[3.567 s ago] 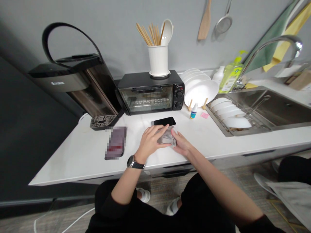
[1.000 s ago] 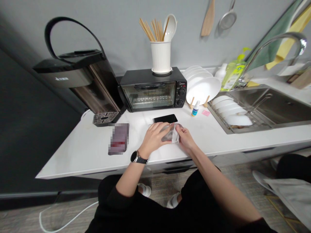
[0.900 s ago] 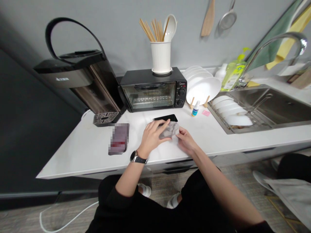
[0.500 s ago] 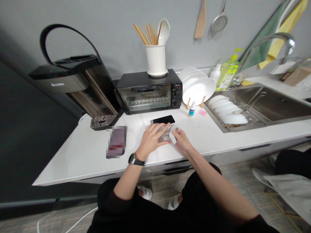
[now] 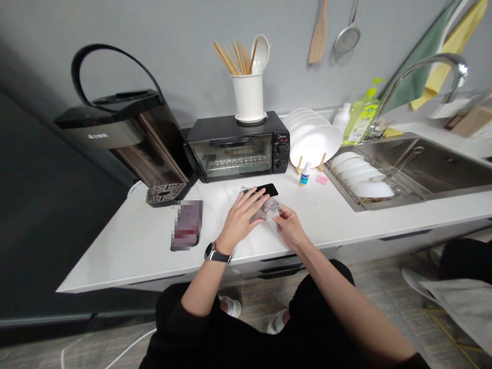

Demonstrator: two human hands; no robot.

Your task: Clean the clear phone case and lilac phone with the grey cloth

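Left hand point(image 5: 242, 216) flat, fingers spread, atop clear wrapper point(image 5: 269, 207); right hand point(image 5: 289, 226) pinches its right edge. Wrapper crumpled, long axis unclear. Black phone point(image 5: 267, 189) just behind, lengthwise left-right.

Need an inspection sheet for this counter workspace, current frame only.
Surface: white countertop, no spills visible.
Job's things: clear plastic wrapper, crumpled, beside a black phone.
Clutter: blurred dark packet, small bottle, pink note.
Hands: left hand flat on the wrapper, fingers spread; right hand pinches its edge.
Cables: white cable on the floor.
Surroundings: toaster oven, plates, sink.
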